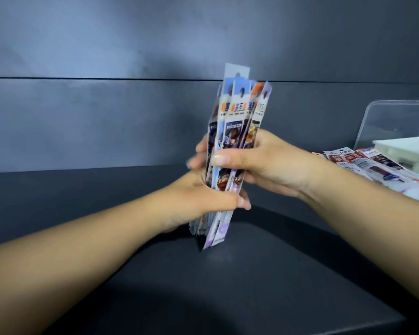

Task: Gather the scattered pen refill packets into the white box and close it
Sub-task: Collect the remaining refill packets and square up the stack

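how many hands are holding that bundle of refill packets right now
2. The left hand grips the upright bundle low down; the right hand grips it higher up, thumb across the front. Both hands' fingers are partly hidden behind the packets.

loose packets (pixel 363 163) fronting white box (pixel 406 151)

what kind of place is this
Probably a stationery sorting or packing desk: a dark tabletop, a bundle of pen refill packets in both hands, more packets by a white box.

Multicoloured printed packets (pixel 235 131) (orange, blue, purple), white box (pixel 406 147), dark grey table (pixel 228 286).
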